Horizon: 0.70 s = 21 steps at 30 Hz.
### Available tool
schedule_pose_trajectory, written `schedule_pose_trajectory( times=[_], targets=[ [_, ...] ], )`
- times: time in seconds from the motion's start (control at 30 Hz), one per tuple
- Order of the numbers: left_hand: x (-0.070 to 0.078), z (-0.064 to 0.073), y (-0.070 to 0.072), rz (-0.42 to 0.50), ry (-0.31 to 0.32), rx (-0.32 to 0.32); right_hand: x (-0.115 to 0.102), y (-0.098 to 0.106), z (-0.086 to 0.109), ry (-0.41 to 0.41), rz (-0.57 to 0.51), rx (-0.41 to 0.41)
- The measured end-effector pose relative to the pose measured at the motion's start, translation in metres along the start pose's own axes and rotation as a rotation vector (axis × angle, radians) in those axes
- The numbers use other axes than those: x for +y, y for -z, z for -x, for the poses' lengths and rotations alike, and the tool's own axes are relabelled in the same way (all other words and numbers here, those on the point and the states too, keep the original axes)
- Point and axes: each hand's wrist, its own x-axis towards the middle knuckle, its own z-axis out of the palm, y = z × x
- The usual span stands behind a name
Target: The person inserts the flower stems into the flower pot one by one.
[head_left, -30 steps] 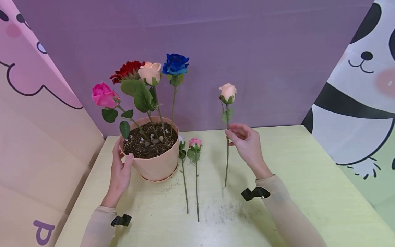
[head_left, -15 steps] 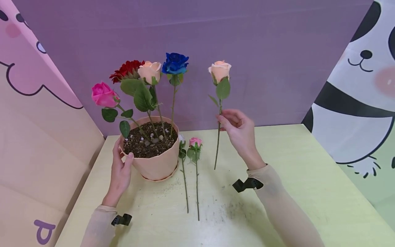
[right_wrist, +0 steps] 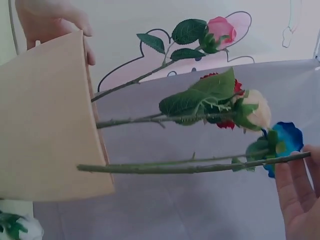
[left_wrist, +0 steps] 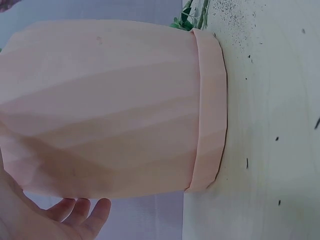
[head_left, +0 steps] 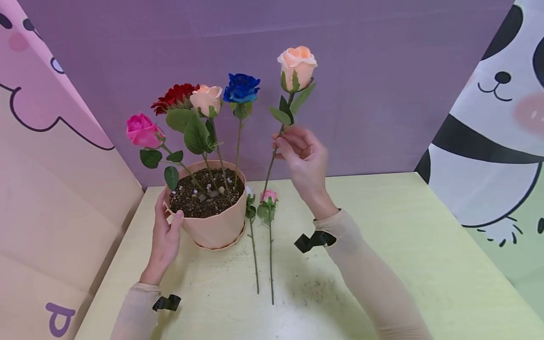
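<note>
Peach rose [head_left: 297, 68], stem [head_left: 269, 169] pinched in the right hand [head_left: 307, 163], leans right while the left hand [head_left: 165, 238] grips the pot [head_left: 214, 230].

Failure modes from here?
The right hand pinches the held peach rose by its thin stem, so it might swivel or slip. If moved to the pot, it may snag the blue rose on that side. The left hand steadies only one side; a hard push could tip the pot.
</note>
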Motion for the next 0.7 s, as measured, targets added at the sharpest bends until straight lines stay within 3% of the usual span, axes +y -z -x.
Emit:
schedule_pose_trajectory(
  times=[0.17,0.37,0.7],
  targets=[
    [-0.001,0.0,0.001,-0.002,-0.001,-0.002,0.003,-0.018,-0.009,0.062,-0.028,0.009],
    [0.001,0.001,0.001,0.002,-0.01,0.001,0.006,-0.036,-0.014,0.112,0.015,-0.021],
    [0.002,0.0,0.001,0.001,-0.005,-0.003,0.023,-0.055,-0.014,-0.015,0.13,-0.137]
  ],
)
